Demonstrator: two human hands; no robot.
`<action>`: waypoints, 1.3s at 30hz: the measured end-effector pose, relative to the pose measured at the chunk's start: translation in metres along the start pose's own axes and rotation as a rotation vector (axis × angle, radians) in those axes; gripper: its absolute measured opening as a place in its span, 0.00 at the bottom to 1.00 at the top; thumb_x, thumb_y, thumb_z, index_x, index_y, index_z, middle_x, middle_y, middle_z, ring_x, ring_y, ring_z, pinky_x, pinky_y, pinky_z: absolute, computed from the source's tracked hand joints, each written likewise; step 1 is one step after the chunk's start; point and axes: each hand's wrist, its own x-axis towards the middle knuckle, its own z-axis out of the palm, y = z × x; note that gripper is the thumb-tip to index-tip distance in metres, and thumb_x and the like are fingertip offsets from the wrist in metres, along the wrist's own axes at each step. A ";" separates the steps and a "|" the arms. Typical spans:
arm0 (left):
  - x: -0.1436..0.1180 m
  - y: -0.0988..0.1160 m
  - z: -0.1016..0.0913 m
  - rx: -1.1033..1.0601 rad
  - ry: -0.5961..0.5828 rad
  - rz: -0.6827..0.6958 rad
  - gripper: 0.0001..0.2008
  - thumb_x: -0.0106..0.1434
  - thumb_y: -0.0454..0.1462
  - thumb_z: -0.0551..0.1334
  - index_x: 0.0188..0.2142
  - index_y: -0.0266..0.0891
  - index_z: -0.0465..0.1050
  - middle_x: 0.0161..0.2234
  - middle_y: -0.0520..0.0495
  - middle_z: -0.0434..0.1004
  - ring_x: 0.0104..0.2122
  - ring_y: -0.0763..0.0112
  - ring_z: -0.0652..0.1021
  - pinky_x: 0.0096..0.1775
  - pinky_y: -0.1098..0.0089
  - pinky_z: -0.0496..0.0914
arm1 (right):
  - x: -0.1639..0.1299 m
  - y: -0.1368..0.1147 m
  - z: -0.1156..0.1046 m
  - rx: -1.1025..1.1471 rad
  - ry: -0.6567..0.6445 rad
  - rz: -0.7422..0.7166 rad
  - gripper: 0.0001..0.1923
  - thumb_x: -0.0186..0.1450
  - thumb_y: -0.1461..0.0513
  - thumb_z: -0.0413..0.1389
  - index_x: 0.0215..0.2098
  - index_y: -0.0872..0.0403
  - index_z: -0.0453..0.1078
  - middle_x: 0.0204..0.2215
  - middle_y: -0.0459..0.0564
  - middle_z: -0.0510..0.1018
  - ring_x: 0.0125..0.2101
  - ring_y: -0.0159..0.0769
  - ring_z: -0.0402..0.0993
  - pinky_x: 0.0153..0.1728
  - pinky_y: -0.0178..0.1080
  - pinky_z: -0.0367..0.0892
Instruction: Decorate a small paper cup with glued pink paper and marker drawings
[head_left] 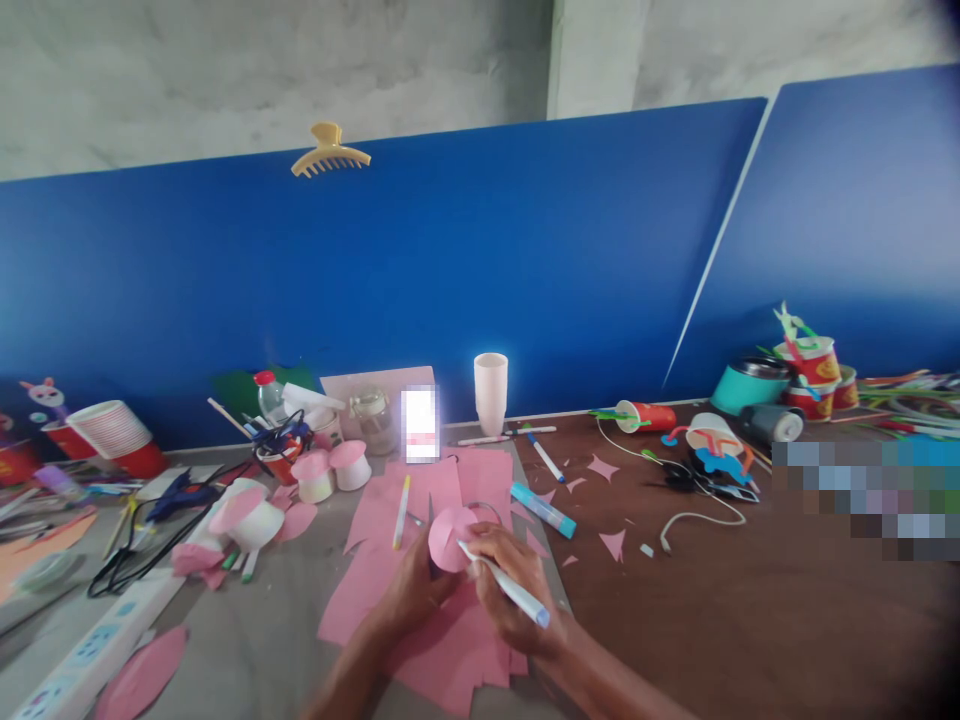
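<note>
My left hand (412, 592) holds a round pink paper-covered piece (450, 538) over a pile of pink paper sheets (450, 650). My right hand (510, 590) grips a white marker with a blue end (504, 584), its tip resting against the pink piece. Both hands sit close together near the table's front edge. A yellow-capped pen (401, 510) and a blue glue stick (543, 510) lie on either side just beyond them.
White paper cups (490, 390) are stacked by the blue partition (525, 260). Pink-topped cups (330, 470), a black glue gun (180, 492), a power strip (97, 650), red cups (112, 435), cables (690, 500), decorated cups (814, 370) and pink scraps (611, 542) crowd the table.
</note>
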 end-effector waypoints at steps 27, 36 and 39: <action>0.000 0.002 0.000 0.002 -0.014 0.004 0.26 0.56 0.38 0.65 0.55 0.36 0.71 0.50 0.37 0.81 0.48 0.51 0.81 0.50 0.56 0.76 | 0.002 -0.001 0.004 -0.004 -0.011 -0.007 0.12 0.66 0.69 0.51 0.43 0.48 0.70 0.29 0.48 0.81 0.39 0.42 0.83 0.44 0.43 0.78; -0.001 0.000 0.000 -0.010 -0.015 -0.004 0.26 0.56 0.38 0.66 0.54 0.35 0.70 0.48 0.37 0.82 0.45 0.53 0.81 0.47 0.58 0.77 | 0.001 0.002 0.001 -0.002 0.045 -0.016 0.12 0.66 0.69 0.52 0.44 0.49 0.71 0.32 0.48 0.82 0.42 0.41 0.82 0.45 0.42 0.78; -0.001 0.003 0.000 0.000 -0.018 -0.006 0.26 0.56 0.37 0.64 0.55 0.35 0.69 0.49 0.38 0.81 0.45 0.54 0.81 0.46 0.59 0.77 | 0.001 0.004 0.001 -0.023 0.071 0.002 0.11 0.67 0.68 0.52 0.44 0.48 0.71 0.34 0.49 0.81 0.42 0.43 0.81 0.44 0.44 0.78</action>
